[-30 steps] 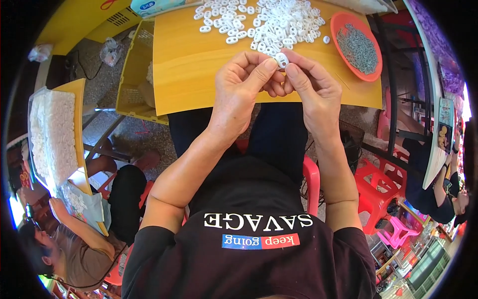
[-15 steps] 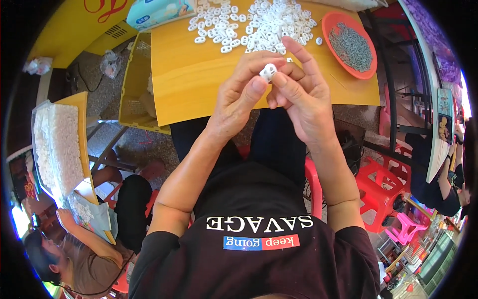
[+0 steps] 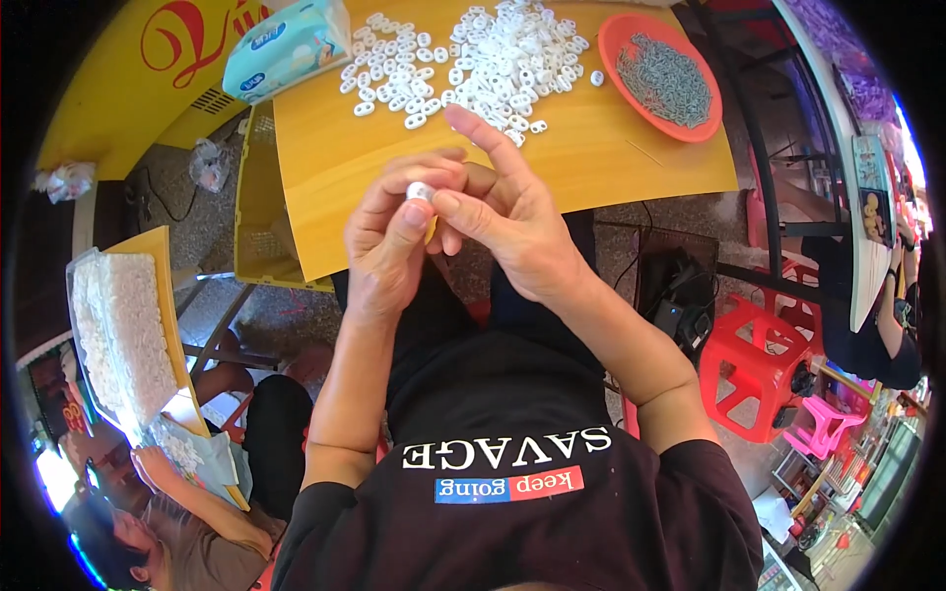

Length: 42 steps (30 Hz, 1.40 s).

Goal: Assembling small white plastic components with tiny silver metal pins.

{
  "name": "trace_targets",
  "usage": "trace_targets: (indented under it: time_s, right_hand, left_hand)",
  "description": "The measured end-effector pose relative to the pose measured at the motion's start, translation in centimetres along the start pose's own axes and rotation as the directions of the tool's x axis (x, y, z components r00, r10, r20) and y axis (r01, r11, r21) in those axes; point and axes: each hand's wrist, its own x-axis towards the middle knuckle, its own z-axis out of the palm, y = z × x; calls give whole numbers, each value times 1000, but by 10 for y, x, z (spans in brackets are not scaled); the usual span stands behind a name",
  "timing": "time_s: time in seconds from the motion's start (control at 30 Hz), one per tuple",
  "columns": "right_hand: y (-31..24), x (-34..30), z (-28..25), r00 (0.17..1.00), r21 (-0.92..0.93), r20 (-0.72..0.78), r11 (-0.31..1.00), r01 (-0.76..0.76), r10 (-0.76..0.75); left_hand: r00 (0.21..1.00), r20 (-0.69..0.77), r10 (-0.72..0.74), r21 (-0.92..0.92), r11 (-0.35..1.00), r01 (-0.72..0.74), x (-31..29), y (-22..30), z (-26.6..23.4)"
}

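A small white plastic piece [image 3: 419, 190] is pinched between the thumb and fingers of my left hand [image 3: 386, 231], over the table's near edge. Against its right side rests the thumb of my right hand [image 3: 512, 222], with the middle fingers curled behind it and the index finger stretched up. Whether a second small part sits between the right fingertips is hidden. Beyond my hands lies a heap of similar white two-hole plastic pieces [image 3: 512, 59] on the yellow table [image 3: 325, 187]. At its right stands a red plastic basin [image 3: 709, 126] full of small grey metal parts [image 3: 662, 84].
A light blue tissue pack [image 3: 286, 54] stands at the table's far left. Below the left edge is a yellow crate [image 3: 258, 212]. Red stools [image 3: 754, 364] stand to the right. Another person [image 3: 187, 522] works at a side table on the left.
Both hands, holding the white piece, have come nearer to me and leftward in the picture. The whole view has shifted, so the table and heap also appear further left.
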Motion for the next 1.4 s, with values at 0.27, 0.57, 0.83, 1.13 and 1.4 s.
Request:
trace_targets:
  time_s: [0.27,0.57,0.83,1.13,1.4]
  right_hand:
    - [-38,28,-95,887,-985,103,80,155,-449]
    - [-42,34,-106,898,-923,269,-359,137,-349]
    - [-50,19,-90,931,-966,60,213,145,-360]
    - [-62,-4,-78,946,-796,-13,576,186,-323]
    - [-90,20,-117,934,-910,67,363,202,-351]
  left_hand:
    - [825,-519,222,617,766,182,-5,54,-99]
    - [780,-429,456,853,489,183,-16,51,-113]
    - [975,-208,-84,510,841,181,10,0,1]
    - [943,-40,-332,30,943,333,28,-56,58]
    - [936,-76,-344,-33,939,342,45,-70,62]
